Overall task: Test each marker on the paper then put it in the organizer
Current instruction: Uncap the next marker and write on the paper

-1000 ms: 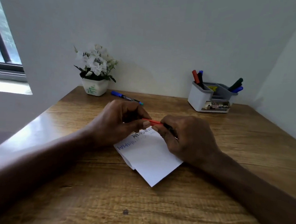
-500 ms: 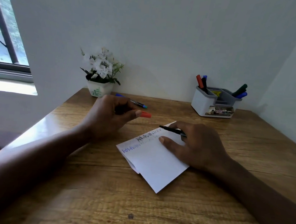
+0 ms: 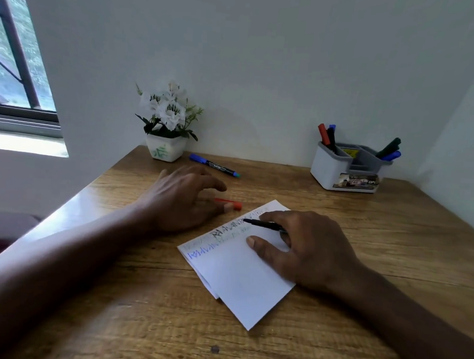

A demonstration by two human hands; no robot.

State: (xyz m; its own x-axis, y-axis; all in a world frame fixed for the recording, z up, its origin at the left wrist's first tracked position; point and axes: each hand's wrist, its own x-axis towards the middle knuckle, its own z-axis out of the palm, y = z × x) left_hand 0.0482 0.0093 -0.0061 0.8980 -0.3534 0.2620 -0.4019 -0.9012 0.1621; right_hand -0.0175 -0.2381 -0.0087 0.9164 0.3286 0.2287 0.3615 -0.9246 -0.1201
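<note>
A wooden table (image 3: 331, 337) with visible grain fills the near scene and meets a plain white wall (image 3: 265, 56) at its far edge. A second white wall (image 3: 471, 138) closes the right side. At far left, a dark-framed window (image 3: 13, 54) admits daylight onto a bright sill (image 3: 21, 144).

Both forearms are bare, no sleeves, with left hand (image 3: 183, 197) and right hand (image 3: 306, 248) ungloved.

Both bare forearms reach in from the lower frame corners. The left hand (image 3: 183, 199) rests palm-down at centre-left, fingers loosely curled. The right hand (image 3: 305, 248) at centre-right lies knuckles-up, fingers pinched closed.
</note>
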